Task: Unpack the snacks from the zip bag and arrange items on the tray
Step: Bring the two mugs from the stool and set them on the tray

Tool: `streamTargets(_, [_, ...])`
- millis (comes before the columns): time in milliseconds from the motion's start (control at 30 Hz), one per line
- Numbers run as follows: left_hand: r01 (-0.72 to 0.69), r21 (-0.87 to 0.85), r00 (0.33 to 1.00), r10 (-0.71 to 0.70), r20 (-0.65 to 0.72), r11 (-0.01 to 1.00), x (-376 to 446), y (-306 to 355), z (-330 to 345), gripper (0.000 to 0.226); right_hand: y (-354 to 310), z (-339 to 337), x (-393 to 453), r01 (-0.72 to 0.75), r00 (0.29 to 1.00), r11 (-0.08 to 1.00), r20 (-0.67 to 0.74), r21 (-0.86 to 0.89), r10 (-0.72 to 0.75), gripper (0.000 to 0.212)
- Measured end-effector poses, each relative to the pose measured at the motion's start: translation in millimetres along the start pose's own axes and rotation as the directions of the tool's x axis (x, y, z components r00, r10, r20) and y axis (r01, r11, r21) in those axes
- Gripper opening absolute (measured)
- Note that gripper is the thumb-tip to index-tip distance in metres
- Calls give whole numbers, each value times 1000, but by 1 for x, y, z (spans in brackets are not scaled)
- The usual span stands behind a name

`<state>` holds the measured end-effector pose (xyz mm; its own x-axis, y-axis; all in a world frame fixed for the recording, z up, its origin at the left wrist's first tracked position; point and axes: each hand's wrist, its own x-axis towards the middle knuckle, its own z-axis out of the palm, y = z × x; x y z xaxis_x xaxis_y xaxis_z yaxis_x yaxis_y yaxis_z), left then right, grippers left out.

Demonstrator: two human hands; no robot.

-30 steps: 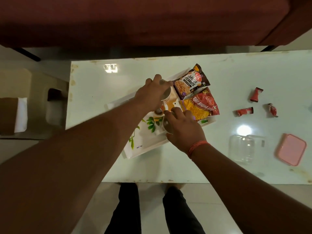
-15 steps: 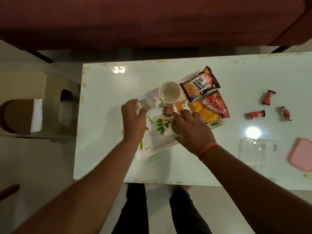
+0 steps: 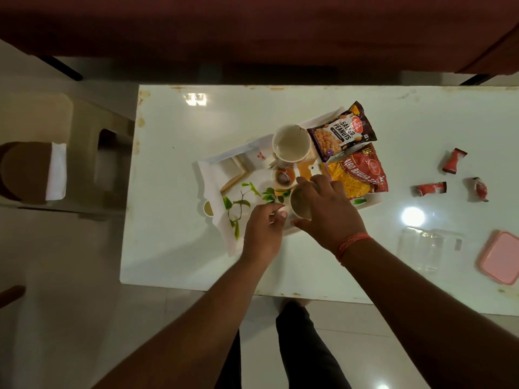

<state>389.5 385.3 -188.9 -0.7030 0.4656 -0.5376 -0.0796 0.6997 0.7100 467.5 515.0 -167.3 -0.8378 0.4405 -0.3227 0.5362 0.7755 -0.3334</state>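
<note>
The tray [image 3: 213,178] holds two cups, peanut packet [image 3: 341,131] and bhujia packet [image 3: 358,175] (beyond the hands). Right hand [image 3: 325,211] grips the near cup [image 3: 299,206]; left hand [image 3: 262,231] pinches beside it. Wrappers [image 3: 431,188] lie rightward on the bench [image 3: 182,248].

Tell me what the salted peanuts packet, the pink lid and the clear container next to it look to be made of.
Salted peanuts packet: glossy printed plastic film, judging by the sheen and crimped ends.
Pink lid: likely matte moulded plastic; opaque, with rounded corners and a raised rim.
Clear container: transparent and shiny, with the table showing through; plastic or glass, the view cannot settle which.
</note>
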Motion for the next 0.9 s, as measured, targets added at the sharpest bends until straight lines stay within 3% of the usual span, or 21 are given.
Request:
streamTargets(267, [-16,1,999,16,38,1000,6,0,-6,27,-3,0,0,-17,1000,1000,12,6,17,96])
streamTargets(400, [99,-204,990,-76,121,974,9,0,-14,36,4,-15,7,-41,998,999,-48,-3,41,88])
streamTargets(533, [157,-368,987,-154,40,917,30,10,-32,25,10,-38,44,-26,990,996,-132,86,37,78])
streamTargets(667, [178,-426,983,-177,42,887,60,29,-34,28,8,-52,100,52,996,995,69,86,-58,93])
streamTargets(767, [185,-364,983,-169,78,913,77,41,-33,33,3,-55,127,64,963,995,256,74,-81,99])
streamTargets(900, [196,-301,981,-188,57,933,87,46,-32,36,1,-51,130,32,970,998,238,53,-44,97])
